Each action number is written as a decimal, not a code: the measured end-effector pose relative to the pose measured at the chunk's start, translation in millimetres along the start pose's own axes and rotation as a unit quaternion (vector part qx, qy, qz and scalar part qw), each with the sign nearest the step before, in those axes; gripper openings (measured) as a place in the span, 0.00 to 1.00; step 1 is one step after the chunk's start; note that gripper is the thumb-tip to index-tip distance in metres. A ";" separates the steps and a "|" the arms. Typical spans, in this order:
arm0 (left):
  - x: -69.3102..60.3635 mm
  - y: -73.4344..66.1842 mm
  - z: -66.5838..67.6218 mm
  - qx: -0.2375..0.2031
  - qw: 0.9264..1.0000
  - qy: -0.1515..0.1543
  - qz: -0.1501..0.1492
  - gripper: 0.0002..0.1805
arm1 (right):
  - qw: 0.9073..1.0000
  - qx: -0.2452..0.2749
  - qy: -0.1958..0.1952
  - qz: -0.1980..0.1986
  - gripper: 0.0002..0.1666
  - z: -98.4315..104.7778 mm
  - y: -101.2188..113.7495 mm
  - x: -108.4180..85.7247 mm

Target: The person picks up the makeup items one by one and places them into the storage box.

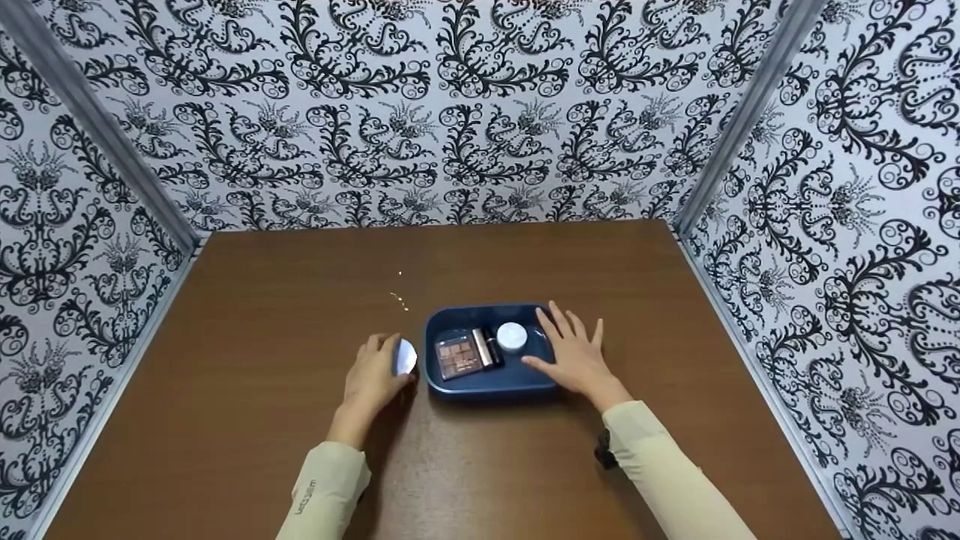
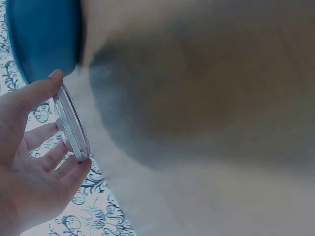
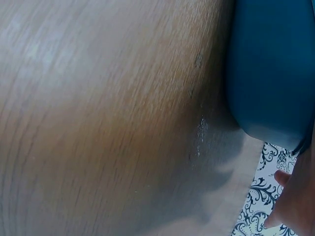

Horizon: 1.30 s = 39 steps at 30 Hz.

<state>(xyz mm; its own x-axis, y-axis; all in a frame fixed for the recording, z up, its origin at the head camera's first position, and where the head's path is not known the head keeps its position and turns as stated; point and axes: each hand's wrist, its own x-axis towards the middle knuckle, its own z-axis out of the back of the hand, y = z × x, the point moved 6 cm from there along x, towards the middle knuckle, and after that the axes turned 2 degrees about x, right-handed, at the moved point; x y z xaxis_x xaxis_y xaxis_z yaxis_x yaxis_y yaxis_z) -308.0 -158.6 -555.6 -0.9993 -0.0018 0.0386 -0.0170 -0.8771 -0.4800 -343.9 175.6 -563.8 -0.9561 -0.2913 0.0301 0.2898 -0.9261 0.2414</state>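
Observation:
Left of the blue tray (image 1: 525, 379), my left hand (image 1: 371, 379) grips a thin, round compact-like disc (image 1: 406, 358) by its edge. Up close in the left wrist view, the disc (image 2: 74, 125) is tilted on edge and has a clear, shiny rim. My right hand (image 1: 576, 358) spreads its fingers over the tray's right end; whether it touches the rim is hard to tell. Inside the tray lie an eyeshadow palette (image 1: 459, 357), a slim gold-and-black cosmetic tube (image 1: 484, 349) and a round white-topped jar (image 1: 512, 337).
The tray stands on a brown wooden table (image 1: 262, 315). Patterned black-and-white walls (image 1: 480, 135) with grey corner strips enclose it at the back and sides. Small bright specks (image 1: 401, 302) show on the tabletop behind the tray's left end.

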 end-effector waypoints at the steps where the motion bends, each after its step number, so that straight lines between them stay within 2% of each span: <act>1: 1.1 -1.8 2.2 0.000 1.000 -0.003 -0.002 0.42 | 1.000 0.001 -0.001 0.001 0.56 0.1 0.3 0.0; 14: 9.3 -34.7 23.6 -0.004 0.999 -0.046 -0.016 0.46 | 1.000 -0.001 -0.007 0.006 0.56 3.7 2.7 -2.6; 19: 10.8 -51.5 24.9 -0.001 0.998 -0.053 -0.040 0.43 | 1.000 0.002 -0.004 0.003 0.56 3.7 2.8 -3.1; 25: 10.8 -71.5 18.4 0.007 0.995 -0.060 -0.075 0.40 | 1.000 0.007 -0.006 0.005 0.56 3.7 3.3 -3.2; 32: 10.5 -95.7 3.0 0.017 0.993 -0.053 -0.108 0.41 | 1.000 0.008 -0.010 0.005 0.56 4.1 3.2 -2.9; 39: 9.4 -117.1 -15.1 0.020 0.990 -0.027 -0.135 0.41 | 1.000 0.012 -0.018 0.007 0.55 2.5 2.9 -0.8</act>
<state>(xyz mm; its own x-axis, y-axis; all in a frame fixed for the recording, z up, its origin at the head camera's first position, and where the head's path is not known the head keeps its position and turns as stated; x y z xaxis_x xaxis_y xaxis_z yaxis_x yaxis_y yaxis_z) -315.9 -48.7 -512.3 -0.9552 0.2100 0.2083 -0.2804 -0.8673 -0.4113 -342.5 173.8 -560.7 -0.9532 -0.2946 0.0680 0.3020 -0.9158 0.2647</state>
